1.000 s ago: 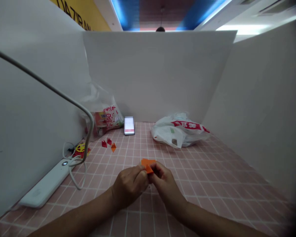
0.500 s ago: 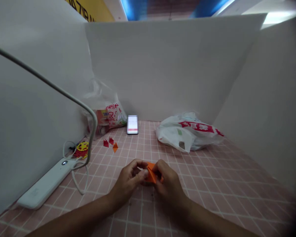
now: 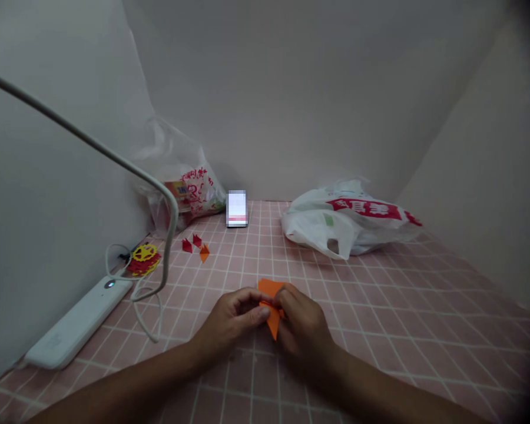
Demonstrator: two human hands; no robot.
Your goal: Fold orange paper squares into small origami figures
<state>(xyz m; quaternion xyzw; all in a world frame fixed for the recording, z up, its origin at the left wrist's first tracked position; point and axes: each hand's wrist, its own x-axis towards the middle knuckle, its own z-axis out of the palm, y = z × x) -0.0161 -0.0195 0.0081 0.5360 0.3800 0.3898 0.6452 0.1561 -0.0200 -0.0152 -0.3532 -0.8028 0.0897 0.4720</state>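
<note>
Between my hands is a piece of folded orange paper [image 3: 271, 287], with a broad flap at the top and a point hanging down toward me. My left hand [image 3: 232, 318] pinches its left side between thumb and fingers. On the other side my right hand [image 3: 304, 321] grips the paper with bent fingers, which hide part of the folds. Farther off to the left lie two small red folded paper pieces [image 3: 186, 245] and a small orange folded piece [image 3: 204, 253], each with pointed tips.
A white power strip [image 3: 79, 324] with a looping cable [image 3: 173, 218] lies at left, beside yellow and red cut-out shapes [image 3: 144, 254]. Toward the back stand a clear plastic bag [image 3: 198, 194], a lit phone [image 3: 237, 209] and a white plastic bag [image 3: 348, 221]. Pale walls surround the pink tiled tabletop [image 3: 380, 306].
The orange paper has turned in my hands and shows a wider flap above my fingers and a point below. My view has tilted downward.
</note>
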